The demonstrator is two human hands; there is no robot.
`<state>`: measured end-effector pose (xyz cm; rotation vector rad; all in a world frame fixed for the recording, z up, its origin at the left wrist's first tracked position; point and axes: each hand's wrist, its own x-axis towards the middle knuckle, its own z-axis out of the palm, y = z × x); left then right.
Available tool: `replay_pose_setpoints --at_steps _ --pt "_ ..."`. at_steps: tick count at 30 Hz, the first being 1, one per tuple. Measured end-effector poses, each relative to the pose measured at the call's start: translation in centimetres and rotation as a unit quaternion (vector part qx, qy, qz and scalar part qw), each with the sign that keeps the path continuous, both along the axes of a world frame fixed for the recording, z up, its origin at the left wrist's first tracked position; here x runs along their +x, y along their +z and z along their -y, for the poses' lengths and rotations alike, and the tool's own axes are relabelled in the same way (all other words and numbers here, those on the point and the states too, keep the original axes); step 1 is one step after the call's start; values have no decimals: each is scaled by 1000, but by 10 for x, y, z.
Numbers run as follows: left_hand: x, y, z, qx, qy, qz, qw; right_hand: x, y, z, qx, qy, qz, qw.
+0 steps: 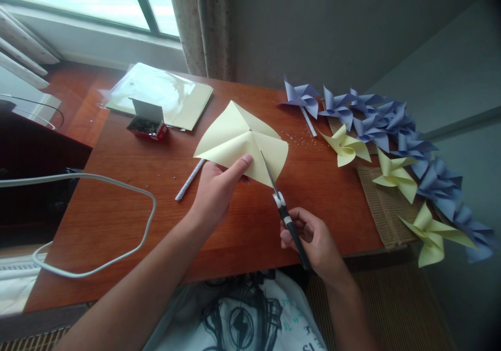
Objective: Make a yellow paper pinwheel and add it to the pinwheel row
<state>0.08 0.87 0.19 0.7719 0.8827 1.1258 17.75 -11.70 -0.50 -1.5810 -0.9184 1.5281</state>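
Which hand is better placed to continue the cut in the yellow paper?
Probably the right hand: it holds the scissors, whose blades are in the yellow paper. The left hand holds that sheet.

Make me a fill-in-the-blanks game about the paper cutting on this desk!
1. The right hand holds ____ that cut into the paper.
2. The left hand holds up a folded sheet whose colour is pale ____.
3. The finished pinwheels along the desk's right side are yellow and ____.
4. The small red box lies ____ of the folded sheet.

Missing words: scissors; yellow; blue; left
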Motion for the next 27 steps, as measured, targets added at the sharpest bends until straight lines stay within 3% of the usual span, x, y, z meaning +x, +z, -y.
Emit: replay_pose_setpoints --at_steps 9,27 --pt "0 -1 4 35 -26 -84 996 -2 3 0 31 17 -80 996" --pt "9 9 12 90 -42 -133 986 -7 2 -3 40 -24 -61 997"
